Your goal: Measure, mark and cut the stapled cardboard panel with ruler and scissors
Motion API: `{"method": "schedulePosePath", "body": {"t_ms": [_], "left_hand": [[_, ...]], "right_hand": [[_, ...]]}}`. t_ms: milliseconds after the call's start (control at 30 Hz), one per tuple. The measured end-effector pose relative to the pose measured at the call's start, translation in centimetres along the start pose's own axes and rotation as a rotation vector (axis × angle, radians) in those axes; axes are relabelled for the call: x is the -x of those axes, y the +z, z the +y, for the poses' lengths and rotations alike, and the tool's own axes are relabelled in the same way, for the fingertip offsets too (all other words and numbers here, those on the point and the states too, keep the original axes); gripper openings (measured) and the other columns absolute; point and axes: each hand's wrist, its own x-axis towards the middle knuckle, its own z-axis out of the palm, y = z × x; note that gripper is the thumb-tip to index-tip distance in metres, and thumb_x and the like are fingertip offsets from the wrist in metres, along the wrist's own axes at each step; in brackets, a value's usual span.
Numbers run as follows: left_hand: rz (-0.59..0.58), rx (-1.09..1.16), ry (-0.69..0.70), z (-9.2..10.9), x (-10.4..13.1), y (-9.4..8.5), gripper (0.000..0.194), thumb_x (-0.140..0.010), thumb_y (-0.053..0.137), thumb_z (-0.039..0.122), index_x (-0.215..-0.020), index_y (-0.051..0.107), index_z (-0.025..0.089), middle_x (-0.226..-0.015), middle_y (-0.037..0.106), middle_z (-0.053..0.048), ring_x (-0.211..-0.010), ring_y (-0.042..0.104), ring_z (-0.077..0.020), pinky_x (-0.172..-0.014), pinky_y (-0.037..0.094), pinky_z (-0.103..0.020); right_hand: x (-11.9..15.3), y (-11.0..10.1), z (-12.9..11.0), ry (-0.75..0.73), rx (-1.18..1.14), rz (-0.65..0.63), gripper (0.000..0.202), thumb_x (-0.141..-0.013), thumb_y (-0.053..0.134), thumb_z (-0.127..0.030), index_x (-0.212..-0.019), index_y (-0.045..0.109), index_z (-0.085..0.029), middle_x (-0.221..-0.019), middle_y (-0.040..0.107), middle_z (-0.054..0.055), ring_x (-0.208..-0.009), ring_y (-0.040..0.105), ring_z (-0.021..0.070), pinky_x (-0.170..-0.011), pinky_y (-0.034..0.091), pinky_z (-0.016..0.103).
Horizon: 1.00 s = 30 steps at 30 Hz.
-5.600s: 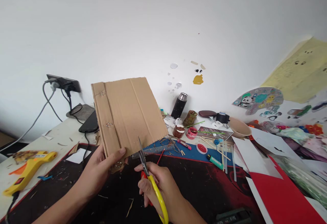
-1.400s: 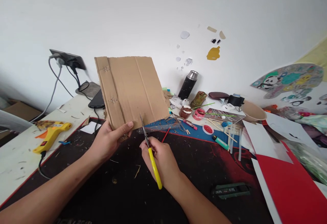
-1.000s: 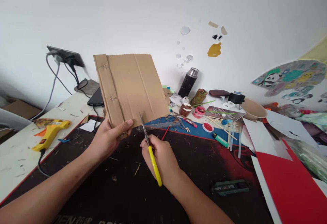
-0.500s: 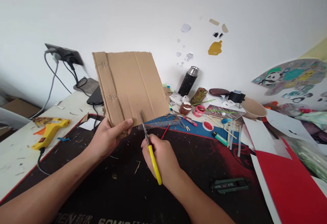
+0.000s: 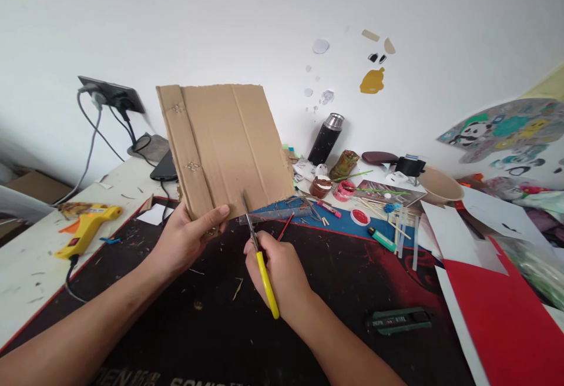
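A flat piece of brown cardboard (image 5: 224, 145) is held up and tilted above the dark mat. My left hand (image 5: 187, 233) grips its lower left edge, thumb on the front face. Scissors with yellow handles (image 5: 267, 283) are in my right hand (image 5: 282, 268), fingers wrapped round them. The blades point up at the cardboard's bottom edge, one of them lying over its front face. A raised strip with two patches of small marks runs down the cardboard's left side.
A yellow glue gun (image 5: 86, 230) lies at the left. Behind are a black flask (image 5: 325, 139), paint pots and sticks. A green cutter (image 5: 399, 320) lies on the mat (image 5: 211, 327) at the right, near red paper (image 5: 502, 321).
The cardboard's top edge has risen slightly. Both hands keep nearly the same place and grip, and the surroundings have shifted a little in view.
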Motion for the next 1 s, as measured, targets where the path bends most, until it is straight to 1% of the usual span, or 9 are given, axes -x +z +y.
{"method": "schedulePosePath", "body": {"t_ms": [167,300,400,500,567,700,867,933,1000], "left_hand": [[-0.008,-0.016,-0.005,0.0,0.2,-0.3,0.045,-0.066,0.103,0.051,-0.076,0.068,0.023,-0.061,0.060,0.003,-0.057,0.052,-0.0139,-0.051,0.044,-0.025],[-0.012,-0.049,-0.003,0.1,0.3,-0.5,0.045,-0.067,0.102,0.054,-0.074,0.069,0.023,-0.061,0.061,0.002,-0.056,0.054,-0.0151,-0.050,0.044,-0.026],[-0.009,-0.072,0.009,0.2,0.3,-0.5,0.046,-0.067,0.101,0.055,-0.073,0.068,0.023,-0.061,0.062,0.002,-0.056,0.054,-0.0157,-0.050,0.044,-0.027],[-0.004,-0.091,0.007,0.3,0.3,-0.4,0.049,-0.065,0.101,0.057,-0.071,0.067,0.023,-0.058,0.060,0.003,-0.055,0.053,-0.0154,-0.050,0.044,-0.027],[-0.002,-0.104,0.008,0.3,0.2,-0.4,0.049,-0.065,0.101,0.057,-0.070,0.066,0.023,-0.058,0.060,0.003,-0.055,0.053,-0.0155,-0.050,0.045,-0.027],[-0.007,-0.122,0.028,0.2,0.1,-0.5,0.048,-0.066,0.100,0.059,-0.070,0.067,0.023,-0.059,0.060,0.002,-0.056,0.053,-0.0159,-0.050,0.044,-0.028],[-0.022,-0.142,0.027,0.0,0.3,-0.5,0.047,-0.067,0.098,0.058,-0.068,0.066,0.023,-0.058,0.060,0.001,-0.056,0.054,-0.0165,-0.051,0.045,-0.028],[-0.049,-0.150,0.011,-0.1,0.4,-0.5,0.046,-0.069,0.097,0.057,-0.068,0.066,0.023,-0.058,0.060,0.002,-0.054,0.054,-0.0159,-0.050,0.044,-0.027],[-0.058,-0.148,-0.001,-0.3,0.4,-0.5,0.045,-0.070,0.097,0.055,-0.069,0.066,0.023,-0.058,0.061,0.002,-0.054,0.054,-0.0156,-0.050,0.044,-0.027]], "right_hand": [[0.1,-0.6,-0.2,-0.077,-0.046,-0.003,0.019,-0.103,0.062,-0.034,-0.092,0.071,-0.022,-0.074,0.076,0.003,-0.063,0.071,0.0169,-0.064,0.048,0.025],[0.3,-1.1,-0.2,-0.134,-0.097,-0.015,0.021,-0.102,0.069,-0.042,-0.093,0.073,-0.023,-0.075,0.076,0.002,-0.062,0.071,0.0166,-0.064,0.048,0.025],[0.3,-1.2,0.1,-0.116,-0.111,-0.026,0.025,-0.100,0.075,-0.048,-0.095,0.075,-0.023,-0.070,0.074,0.000,-0.056,0.067,0.0156,-0.057,0.045,0.024],[0.3,-1.3,0.4,-0.103,-0.119,-0.045,0.035,-0.099,0.077,-0.057,-0.100,0.078,-0.022,-0.071,0.074,0.001,-0.055,0.066,0.0158,-0.055,0.045,0.024],[0.2,-1.3,0.5,-0.092,-0.106,-0.057,0.041,-0.097,0.080,-0.061,-0.104,0.080,-0.021,-0.073,0.075,0.002,-0.057,0.068,0.0165,-0.056,0.046,0.025],[0.3,-1.5,0.4,-0.062,-0.087,-0.098,0.047,-0.093,0.085,-0.062,-0.115,0.081,-0.020,-0.076,0.078,0.003,-0.060,0.072,0.0186,-0.058,0.050,0.026],[0.3,-1.8,0.3,-0.035,-0.215,-0.173,0.067,-0.085,0.090,-0.072,-0.124,0.078,-0.020,-0.082,0.082,0.005,-0.071,0.080,0.0228,-0.065,0.057,0.028],[0.3,-2.0,0.3,-0.032,-0.247,-0.186,0.067,-0.086,0.089,-0.073,-0.124,0.078,-0.020,-0.084,0.083,0.005,-0.075,0.081,0.0236,-0.067,0.057,0.028],[0.2,-2.0,0.2,-0.030,-0.209,-0.157,0.063,-0.089,0.086,-0.073,-0.121,0.080,-0.020,-0.082,0.082,0.005,-0.074,0.080,0.0235,-0.066,0.056,0.028]]}}
